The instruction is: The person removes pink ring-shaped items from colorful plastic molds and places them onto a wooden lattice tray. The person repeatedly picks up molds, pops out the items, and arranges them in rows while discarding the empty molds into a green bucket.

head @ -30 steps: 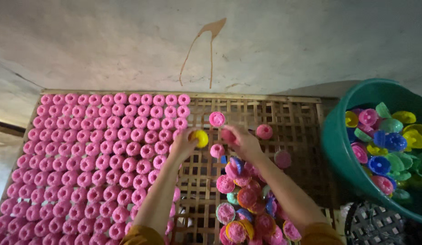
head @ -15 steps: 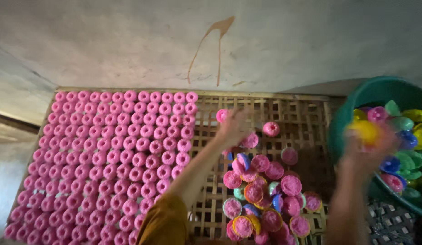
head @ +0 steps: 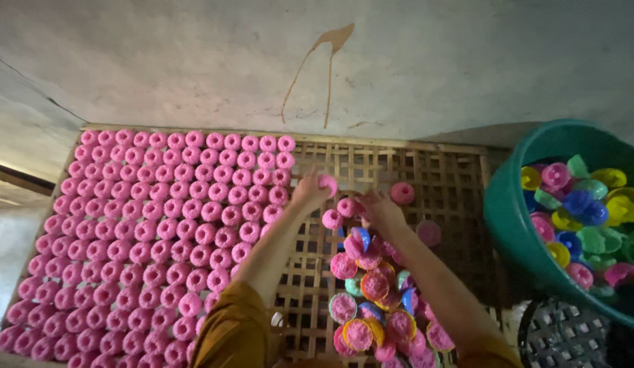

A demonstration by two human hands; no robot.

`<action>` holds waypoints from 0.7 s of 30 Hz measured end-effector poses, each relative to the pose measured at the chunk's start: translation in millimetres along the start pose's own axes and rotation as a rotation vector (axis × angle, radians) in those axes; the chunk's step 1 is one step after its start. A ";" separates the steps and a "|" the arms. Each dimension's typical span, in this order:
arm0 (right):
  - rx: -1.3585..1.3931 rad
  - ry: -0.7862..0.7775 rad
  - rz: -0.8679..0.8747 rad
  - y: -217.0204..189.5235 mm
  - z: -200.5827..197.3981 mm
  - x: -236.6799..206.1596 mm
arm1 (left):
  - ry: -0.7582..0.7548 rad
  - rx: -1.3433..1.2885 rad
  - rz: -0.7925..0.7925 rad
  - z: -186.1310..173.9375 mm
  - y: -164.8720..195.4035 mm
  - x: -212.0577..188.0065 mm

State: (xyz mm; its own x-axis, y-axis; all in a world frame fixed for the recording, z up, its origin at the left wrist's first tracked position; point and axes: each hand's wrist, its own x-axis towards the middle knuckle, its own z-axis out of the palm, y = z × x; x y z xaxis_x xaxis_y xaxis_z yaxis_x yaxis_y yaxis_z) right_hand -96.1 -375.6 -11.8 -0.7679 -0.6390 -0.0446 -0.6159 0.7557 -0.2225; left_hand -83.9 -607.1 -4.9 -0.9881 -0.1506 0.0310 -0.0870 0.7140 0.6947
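Observation:
My left hand holds a small pink round piece just right of the packed rows of pink pieces on the bamboo lattice tray. My right hand rests on a pile of filled coloured moulds, fingers around a pink piece. Whether it grips that piece is unclear. Loose pink pieces lie to the right on the tray.
A green basin at the right holds several empty plastic moulds in pink, blue, yellow and green. A dark mesh basket sits at the bottom right. A stained grey wall runs behind the tray.
My right hand came back from the green basin, without the yellow mould, to the pile on the tray. My left hand stayed near the edge of the pink rows with a pink piece.

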 end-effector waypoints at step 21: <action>0.361 -0.110 0.196 -44.0 -15.1 -5.9 | -0.086 0.169 -0.095 -32.6 -69.8 -105.3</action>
State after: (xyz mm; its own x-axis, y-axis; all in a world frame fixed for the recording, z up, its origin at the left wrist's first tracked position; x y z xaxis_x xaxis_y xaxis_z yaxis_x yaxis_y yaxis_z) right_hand -67.1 -402.8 13.0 -0.8290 -0.5144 -0.2194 -0.3437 0.7781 -0.5257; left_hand 30.4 -663.4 -33.3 -0.9809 -0.1692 -0.0957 -0.1935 0.8049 0.5610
